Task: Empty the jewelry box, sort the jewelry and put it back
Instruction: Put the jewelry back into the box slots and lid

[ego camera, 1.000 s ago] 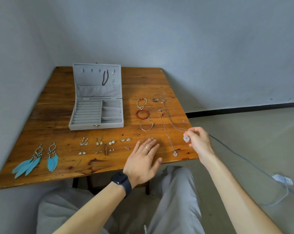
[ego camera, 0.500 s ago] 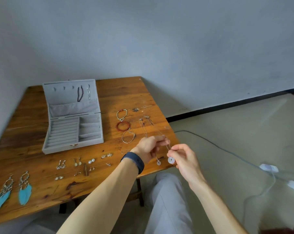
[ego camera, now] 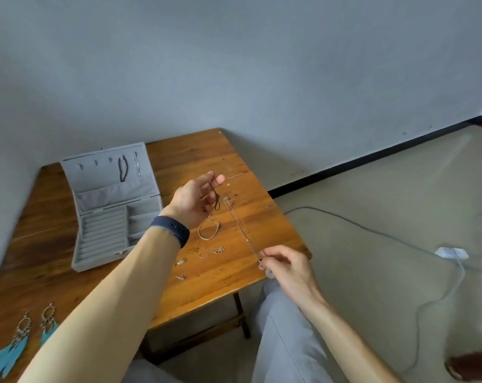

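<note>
Wooden tabletop (ego camera: 206,158), grey box (ego camera: 101,178) open. Left hand (ego camera: 194,200) raised, fingers (ego camera: 219,178) pinching dark cord (ego camera: 214,195). Right hand (ego camera: 288,268) fingers (ego camera: 271,251) pinching chain (ego camera: 242,230) at tabletop edge.

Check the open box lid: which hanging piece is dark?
The dark strand, the left of the two hanging on the lid; the silvery piece to its right is pale.

The left forearm (ego camera: 118,286) covers the jewelry box's (ego camera: 101,239) near right corner and crowds the small earrings (ego camera: 180,262). The feather earrings (ego camera: 16,346) run off the bottom-left edge. A blurred brown thing (ego camera: 474,364) at the lower right is unidentifiable.
</note>
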{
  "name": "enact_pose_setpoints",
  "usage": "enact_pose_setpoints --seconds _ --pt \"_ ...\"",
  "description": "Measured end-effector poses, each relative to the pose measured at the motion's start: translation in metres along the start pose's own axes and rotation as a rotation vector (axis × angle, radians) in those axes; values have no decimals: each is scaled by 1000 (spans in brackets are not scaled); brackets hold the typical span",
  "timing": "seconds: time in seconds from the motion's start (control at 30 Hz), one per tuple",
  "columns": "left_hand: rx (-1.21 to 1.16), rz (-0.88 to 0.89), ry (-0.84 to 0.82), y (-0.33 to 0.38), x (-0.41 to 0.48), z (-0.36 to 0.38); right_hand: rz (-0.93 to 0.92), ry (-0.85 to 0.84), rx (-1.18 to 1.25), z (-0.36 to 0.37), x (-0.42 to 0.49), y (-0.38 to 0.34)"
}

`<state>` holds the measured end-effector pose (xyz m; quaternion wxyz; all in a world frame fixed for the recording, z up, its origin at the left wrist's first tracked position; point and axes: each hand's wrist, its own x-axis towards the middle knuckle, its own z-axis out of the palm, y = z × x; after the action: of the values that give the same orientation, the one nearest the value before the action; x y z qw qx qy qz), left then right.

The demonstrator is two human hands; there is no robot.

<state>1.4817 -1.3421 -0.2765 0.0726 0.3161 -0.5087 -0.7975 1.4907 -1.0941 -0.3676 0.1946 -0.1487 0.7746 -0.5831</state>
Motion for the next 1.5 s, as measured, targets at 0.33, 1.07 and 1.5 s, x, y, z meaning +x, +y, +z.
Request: enact_pose_setpoints --seconds 0.33,1.07,1.5 --pt "156 188 353 59 -56 -134 -104 -204 -110 61 13 -25" --pt "514 713 678 141 -87 -220 -646 -219 -618 195 156 -88" --pt "644 816 572 232 -58 -193 -686 -222 -454 313 244 -157"
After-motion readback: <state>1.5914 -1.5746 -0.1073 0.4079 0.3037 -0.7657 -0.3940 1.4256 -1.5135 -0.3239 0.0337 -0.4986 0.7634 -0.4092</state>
